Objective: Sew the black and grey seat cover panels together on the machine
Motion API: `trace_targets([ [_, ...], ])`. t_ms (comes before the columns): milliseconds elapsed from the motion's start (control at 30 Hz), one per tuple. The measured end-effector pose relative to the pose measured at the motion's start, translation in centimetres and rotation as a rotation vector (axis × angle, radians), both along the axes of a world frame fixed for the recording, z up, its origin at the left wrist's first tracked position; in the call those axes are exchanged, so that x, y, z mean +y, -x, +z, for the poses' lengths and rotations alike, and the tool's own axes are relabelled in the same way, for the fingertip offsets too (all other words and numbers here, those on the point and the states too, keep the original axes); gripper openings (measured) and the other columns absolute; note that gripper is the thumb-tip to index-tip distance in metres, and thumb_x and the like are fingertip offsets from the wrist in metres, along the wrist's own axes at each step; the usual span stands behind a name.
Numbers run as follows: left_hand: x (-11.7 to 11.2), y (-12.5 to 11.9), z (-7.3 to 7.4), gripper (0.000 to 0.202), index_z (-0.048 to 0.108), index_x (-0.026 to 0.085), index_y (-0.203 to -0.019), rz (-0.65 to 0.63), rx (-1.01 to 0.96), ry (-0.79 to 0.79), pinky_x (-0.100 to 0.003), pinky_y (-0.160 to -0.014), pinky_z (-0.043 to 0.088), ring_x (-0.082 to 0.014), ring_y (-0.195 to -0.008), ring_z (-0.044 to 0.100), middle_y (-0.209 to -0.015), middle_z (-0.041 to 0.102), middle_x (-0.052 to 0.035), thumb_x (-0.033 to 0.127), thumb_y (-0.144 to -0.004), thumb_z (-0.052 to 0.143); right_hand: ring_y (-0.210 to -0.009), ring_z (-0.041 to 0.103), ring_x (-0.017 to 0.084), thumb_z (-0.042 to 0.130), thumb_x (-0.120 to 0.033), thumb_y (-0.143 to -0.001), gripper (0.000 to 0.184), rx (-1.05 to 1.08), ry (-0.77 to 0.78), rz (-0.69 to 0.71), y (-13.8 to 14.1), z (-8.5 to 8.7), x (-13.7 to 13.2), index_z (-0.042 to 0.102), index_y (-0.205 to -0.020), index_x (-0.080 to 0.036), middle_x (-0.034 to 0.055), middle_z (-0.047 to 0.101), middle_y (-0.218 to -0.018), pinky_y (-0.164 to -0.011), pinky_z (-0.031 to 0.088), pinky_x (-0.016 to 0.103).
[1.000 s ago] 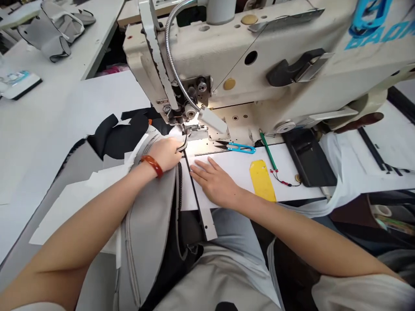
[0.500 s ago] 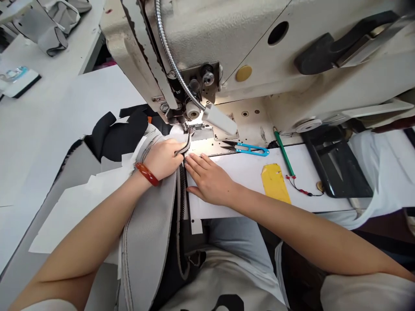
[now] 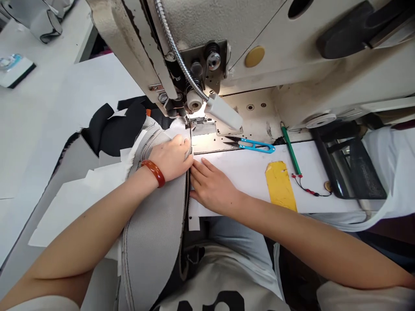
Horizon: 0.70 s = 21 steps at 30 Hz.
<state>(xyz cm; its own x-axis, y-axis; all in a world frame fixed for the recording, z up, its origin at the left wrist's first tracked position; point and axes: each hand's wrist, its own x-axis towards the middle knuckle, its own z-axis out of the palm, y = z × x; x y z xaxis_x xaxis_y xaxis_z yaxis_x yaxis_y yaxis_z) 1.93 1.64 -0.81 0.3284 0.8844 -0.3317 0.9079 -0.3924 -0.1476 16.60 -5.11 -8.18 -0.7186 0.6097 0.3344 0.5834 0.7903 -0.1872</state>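
A broad white tabletop [image 3: 233, 168] carries a cream-painted metal sewing machine [image 3: 275, 56], its head reaching over the surface from the right. Under that head lies a large grey fabric piece [image 3: 152, 242] with stitched seams; its far end sits at the machine's needle area, and its near part hangs over the front edge of the surface. The left hand [image 3: 171, 157] bears down on this fabric, fingers curled — whether they pinch a fold cannot be told. The right hand [image 3: 212, 185] lies flat, palm down, fingers straight and close together, tips at the fabric's black right border.

A black plastic tray [image 3: 356, 164] rests toward the right, near the surface's front edge. A worn yellow tag [image 3: 281, 185] reaches that same edge. Beyond it lie a slim green pencil [image 3: 292, 151] and blue-handled thread snips [image 3: 256, 145] — the snips on the machine's bed. A glossy red-brown bangle [image 3: 154, 172] circles the left wrist.
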Motion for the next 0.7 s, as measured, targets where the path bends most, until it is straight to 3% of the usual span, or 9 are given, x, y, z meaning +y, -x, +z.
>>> trace_targets([
  [333, -0.3, 0.3, -0.6, 0.049, 0.059, 0.02, -0.133, 0.03, -0.062, -0.06, -0.038, -0.072, 0.048, -0.0255, -0.087, 0.064, -0.111, 0.062, -0.0098, 0.037, -0.093, 0.036, -0.132, 0.049, 0.037, 0.059, -0.038, -0.094, 0.044, 0.027, 0.053, 0.018, -0.2, -0.1, 0.3, 0.069, -0.113, 0.0, 0.0245, 0.064, -0.128, -0.11, 0.041, 0.051],
  [467, -0.4, 0.5, -0.5, 0.043, 0.064, 0.025, -0.124, 0.039, -0.119, -0.102, -0.035, -0.072, 0.049, -0.0209, -0.085, 0.065, -0.133, 0.055, -0.0051, 0.034, -0.09, 0.04, -0.128, 0.049, 0.037, 0.061, -0.036, -0.092, 0.038, 0.116, 0.133, 0.029, -0.2, 0.3, -0.3, 0.068, -0.11, -0.002, 0.0252, 0.064, -0.124, -0.108, 0.039, 0.053],
  [567, -0.2, 0.9, -0.7, 0.042, 0.066, 0.024, -0.122, 0.006, -0.16, -0.085, -0.035, -0.078, 0.05, -0.0224, -0.098, 0.065, -0.15, 0.045, -0.0005, 0.032, -0.088, 0.042, -0.099, 0.061, 0.028, 0.05, -0.035, -0.098, 0.03, 0.274, 0.436, 0.154, 0.8, 1.5, -3.6, 0.068, -0.092, -0.01, 0.0154, 0.071, -0.092, -0.094, 0.049, 0.045],
  [633, 0.0, 1.2, -0.8, 0.042, 0.067, 0.023, -0.121, -0.015, -0.196, -0.048, -0.034, -0.084, 0.051, -0.023, -0.106, 0.064, -0.152, 0.045, 0.0013, 0.027, -0.087, 0.042, -0.079, 0.063, 0.019, 0.042, -0.035, -0.101, 0.033, 0.424, 0.812, 0.204, 2.0, 2.1, -6.8, 0.066, -0.095, -0.013, 0.0076, 0.07, -0.082, -0.08, 0.052, 0.033],
  [700, 0.2, 1.4, -0.9, 0.042, 0.068, 0.024, -0.12, -0.023, -0.231, -0.021, -0.034, -0.088, 0.051, -0.0227, -0.108, 0.063, -0.152, 0.046, 0.0025, 0.024, -0.086, 0.043, -0.076, 0.064, 0.015, 0.043, -0.038, -0.1, 0.031, 0.568, 1.181, 0.206, 3.3, 2.2, -9.9, 0.065, -0.105, -0.016, 0.0031, 0.071, -0.086, -0.071, 0.052, 0.025],
])
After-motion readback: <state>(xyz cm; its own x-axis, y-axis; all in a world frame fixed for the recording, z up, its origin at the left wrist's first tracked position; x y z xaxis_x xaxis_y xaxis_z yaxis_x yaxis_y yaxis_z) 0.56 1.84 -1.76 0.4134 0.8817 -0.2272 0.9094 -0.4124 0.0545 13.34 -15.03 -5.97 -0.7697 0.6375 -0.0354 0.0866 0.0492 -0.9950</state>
